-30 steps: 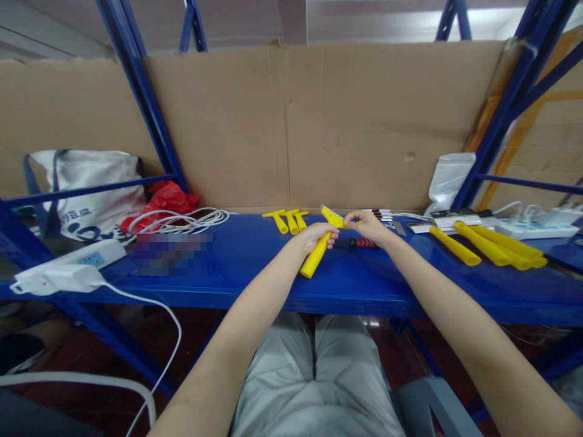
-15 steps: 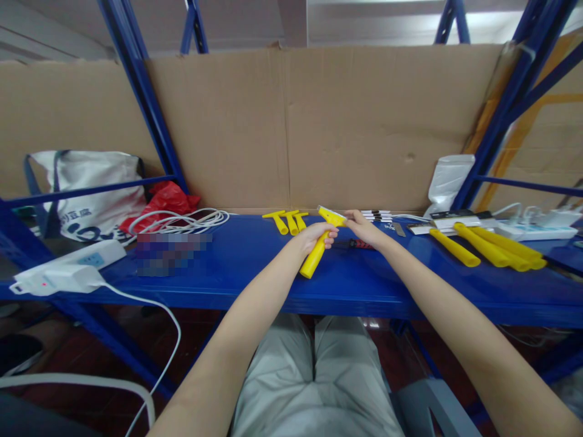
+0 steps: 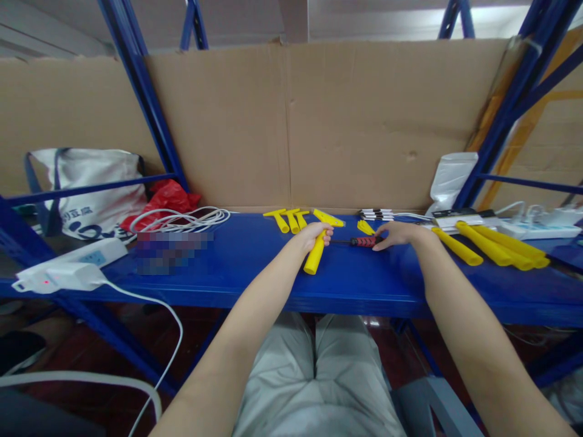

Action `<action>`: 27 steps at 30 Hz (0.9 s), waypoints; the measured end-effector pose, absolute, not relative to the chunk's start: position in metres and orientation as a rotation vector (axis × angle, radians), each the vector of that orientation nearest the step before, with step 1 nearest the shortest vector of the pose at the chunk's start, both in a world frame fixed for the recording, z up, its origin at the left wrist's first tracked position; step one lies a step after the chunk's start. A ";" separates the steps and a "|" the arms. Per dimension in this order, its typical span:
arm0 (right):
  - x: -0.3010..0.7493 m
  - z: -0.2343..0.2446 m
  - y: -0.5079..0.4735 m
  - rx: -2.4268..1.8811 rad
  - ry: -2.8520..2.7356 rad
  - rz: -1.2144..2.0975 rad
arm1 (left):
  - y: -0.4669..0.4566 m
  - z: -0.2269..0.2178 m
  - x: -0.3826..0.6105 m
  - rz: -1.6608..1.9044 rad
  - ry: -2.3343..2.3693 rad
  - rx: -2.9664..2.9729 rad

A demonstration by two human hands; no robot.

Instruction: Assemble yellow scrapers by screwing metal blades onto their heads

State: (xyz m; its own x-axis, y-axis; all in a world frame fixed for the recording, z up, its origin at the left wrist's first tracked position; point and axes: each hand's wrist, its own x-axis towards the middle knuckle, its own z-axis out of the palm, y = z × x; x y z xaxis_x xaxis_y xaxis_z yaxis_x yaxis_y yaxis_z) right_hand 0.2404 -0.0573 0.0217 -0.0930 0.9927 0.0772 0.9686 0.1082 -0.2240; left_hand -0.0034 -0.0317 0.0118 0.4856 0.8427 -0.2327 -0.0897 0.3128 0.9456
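My left hand (image 3: 317,237) is wrapped round the handle of a yellow scraper (image 3: 313,260), whose wide head points away from me. My right hand (image 3: 395,235) has its thumb and fingertips closed at the end of the red and black handle of a screwdriver (image 3: 362,241). The screwdriver lies on the blue table, its thin shaft pointing left towards the scraper. Just behind its handle lies a small yellow piece (image 3: 365,227). Several yellow scrapers (image 3: 290,221) lie side by side behind my left hand.
Yellow handles (image 3: 494,246) lie at the right, near a white power strip (image 3: 537,229). White packets (image 3: 377,215) sit at the back. Coiled white cable (image 3: 191,220), a red bag (image 3: 170,200) and another power strip (image 3: 73,267) are at the left. A cardboard wall (image 3: 341,127) stands behind.
My right hand has left the scraper's head and moved right to the screwdriver's handle. A small yellow piece now shows on the table behind the screwdriver. My left hand still grips the scraper.
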 end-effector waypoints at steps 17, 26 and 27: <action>0.230 0.042 -0.083 -1.484 -1.884 0.484 | -0.033 0.015 -0.004 0.767 0.857 1.014; 0.216 0.041 -0.067 -1.056 -1.223 0.502 | -0.033 0.012 -0.004 0.771 0.915 1.014; 0.218 0.040 -0.064 -1.050 -1.181 0.489 | -0.033 0.012 -0.004 0.762 0.933 1.015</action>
